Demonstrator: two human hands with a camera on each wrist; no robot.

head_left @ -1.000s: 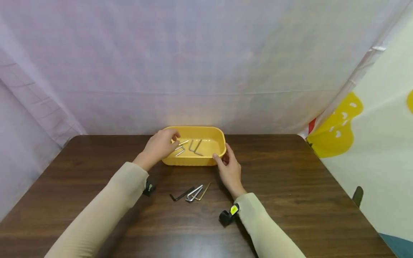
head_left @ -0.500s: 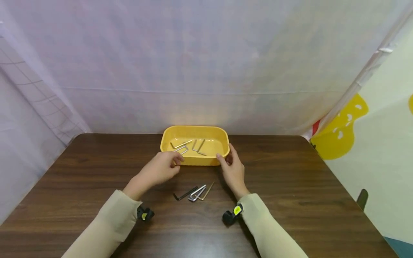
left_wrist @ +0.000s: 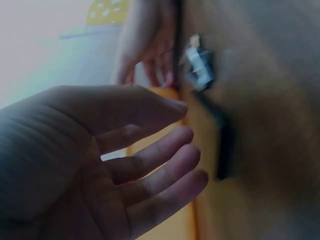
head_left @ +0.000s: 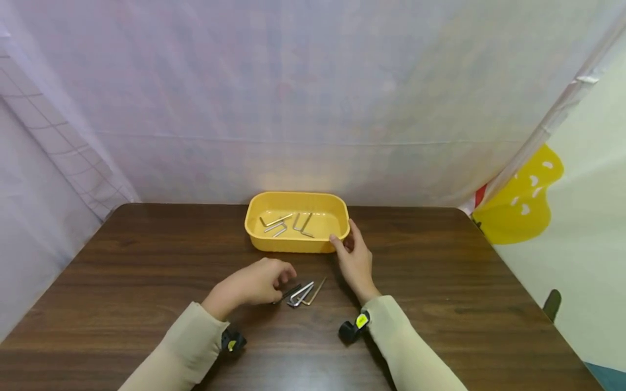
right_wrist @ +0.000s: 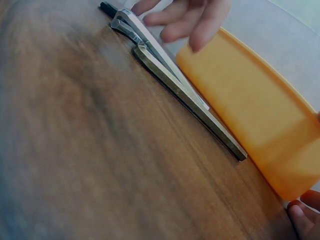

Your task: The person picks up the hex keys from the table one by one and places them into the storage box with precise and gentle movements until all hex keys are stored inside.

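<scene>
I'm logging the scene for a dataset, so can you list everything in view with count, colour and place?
tray: one, yellow, at the far middle of the table.
hex keys in the tray: about four, silver and brass-coloured, on the tray's floor.
hex keys on the table: about four, one black, two silver, one brass-coloured, bunched in front of the tray.
table: one, dark brown wood.
curtain: pale, translucent, behind the table.
wrist cameras: two, black with yellow, one at each wrist.
left hand: over the black key's near end; whether it touches is unclear.
right hand: fingertips at the tray's near right corner.
</scene>
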